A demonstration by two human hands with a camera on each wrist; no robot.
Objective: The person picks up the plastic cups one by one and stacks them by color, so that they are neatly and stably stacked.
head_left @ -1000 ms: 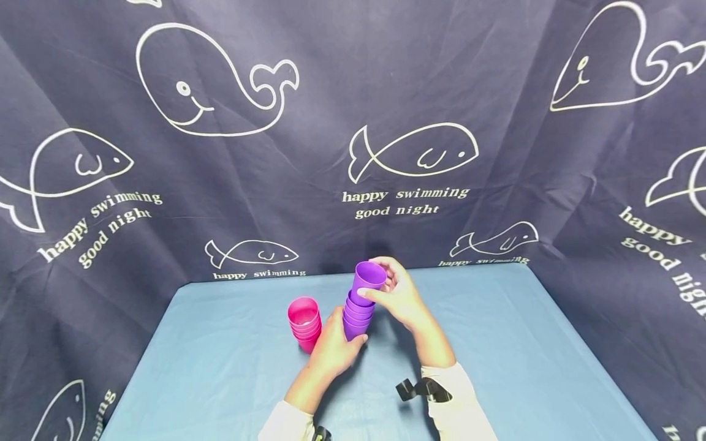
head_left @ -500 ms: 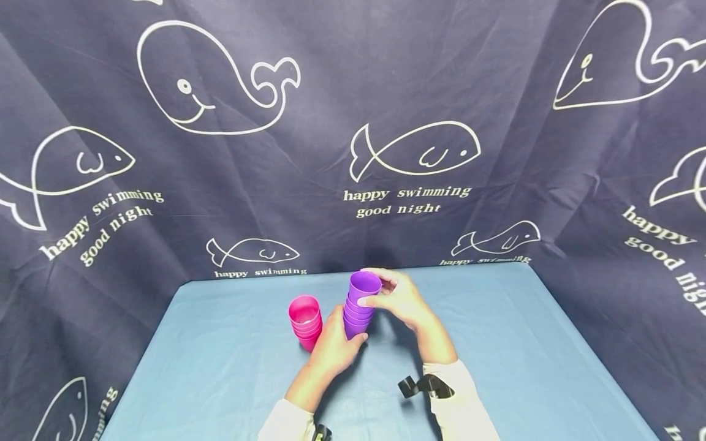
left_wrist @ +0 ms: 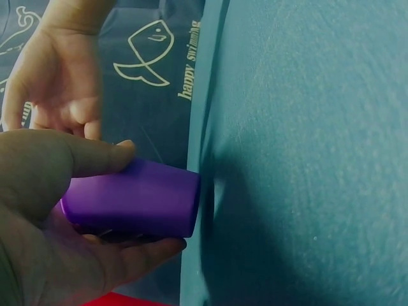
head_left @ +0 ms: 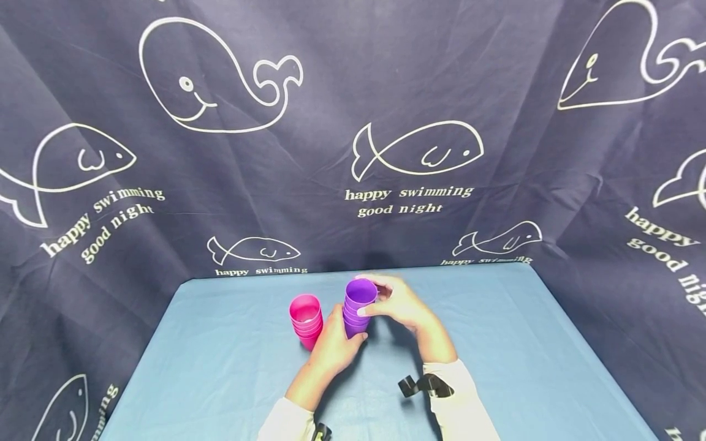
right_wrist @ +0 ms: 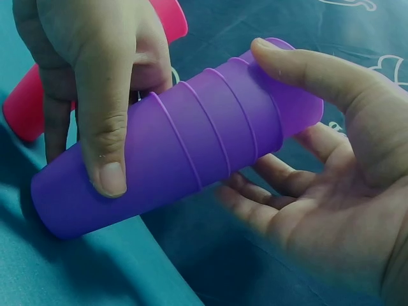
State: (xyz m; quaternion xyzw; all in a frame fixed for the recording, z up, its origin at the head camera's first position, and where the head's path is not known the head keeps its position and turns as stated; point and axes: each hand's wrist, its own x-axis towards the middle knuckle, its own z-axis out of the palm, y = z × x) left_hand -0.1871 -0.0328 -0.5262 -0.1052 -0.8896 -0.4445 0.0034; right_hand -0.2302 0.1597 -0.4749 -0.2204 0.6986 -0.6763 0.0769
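Purple plastic cups point(head_left: 357, 321) stand nested in a stack, seen side-on in the right wrist view point(right_wrist: 185, 153). My left hand point(head_left: 334, 348) grips the lowest cup, thumb on one side and fingers on the other. Near the rim of the top purple cup point(head_left: 361, 294), my right hand point(head_left: 405, 307) holds on with the thumb in front and fingers behind. The left wrist view shows the bottom purple cup point(left_wrist: 137, 197) tilted between my left thumb and fingers. To the left stands a stack of pink cups point(head_left: 306, 321), next to my left hand.
A blue cloth point(head_left: 231, 380) covers the table. Dark fabric point(head_left: 325, 233) with whale and fish drawings hangs behind and at both sides. A black strap point(head_left: 427, 387) sits on my right sleeve.
My right hand has lowered the top purple cup down and slightly left, deeper into the stack. The left hand keeps its hold, and the pink stack stays put.
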